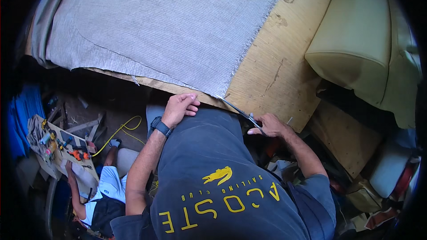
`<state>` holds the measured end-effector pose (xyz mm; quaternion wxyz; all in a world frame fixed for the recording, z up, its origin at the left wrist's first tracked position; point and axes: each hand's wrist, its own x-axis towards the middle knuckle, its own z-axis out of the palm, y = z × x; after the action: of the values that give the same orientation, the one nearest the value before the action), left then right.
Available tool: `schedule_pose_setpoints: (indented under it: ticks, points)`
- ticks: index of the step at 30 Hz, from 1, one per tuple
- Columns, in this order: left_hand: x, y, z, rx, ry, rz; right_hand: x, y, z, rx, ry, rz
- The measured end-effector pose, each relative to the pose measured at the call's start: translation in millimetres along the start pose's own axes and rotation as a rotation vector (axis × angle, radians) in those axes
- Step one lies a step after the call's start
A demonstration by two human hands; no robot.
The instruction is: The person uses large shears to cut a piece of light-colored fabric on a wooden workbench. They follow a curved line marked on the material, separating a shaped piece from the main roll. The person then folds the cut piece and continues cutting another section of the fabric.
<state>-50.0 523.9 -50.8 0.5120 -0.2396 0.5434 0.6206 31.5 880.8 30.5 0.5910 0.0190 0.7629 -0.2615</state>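
A grey woven cloth (169,26) with a frayed right edge lies spread over a wooden board table (271,66). My right hand (267,125) grips a pair of scissors (238,111) at the table's near edge. The scissors' blades point up and left, their tips at the cloth's near right corner. My left hand (181,107), with a dark watch (160,126) on its wrist, is by the near edge just below the cloth. Its fingers are curled in, and I see nothing held in them.
A cream padded seat piece (356,31) stands against the table's right side. At lower left, another person (106,195) works by a small board (73,149) bearing tools and bottles. A yellow cord (120,129) loops there. Assorted pieces lie at lower right.
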Motion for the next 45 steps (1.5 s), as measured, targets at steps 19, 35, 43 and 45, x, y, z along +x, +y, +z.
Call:
schedule_pose_setpoints:
  ticks: [19,35,43,45]
  points:
    - [10,6,24,-0.245,0.112,-0.063,57,-15,-15,0.11,-0.074,-0.176]
    - [14,1,25,-0.171,0.149,-0.01,62,-29,-25,-0.082,0.029,-0.252]
    - [12,1,22,-0.177,0.117,-0.01,59,-39,-30,-0.122,0.034,-0.233]
    - [12,2,19,-0.173,0.093,0.01,62,-47,-32,-0.11,0.035,-0.229]
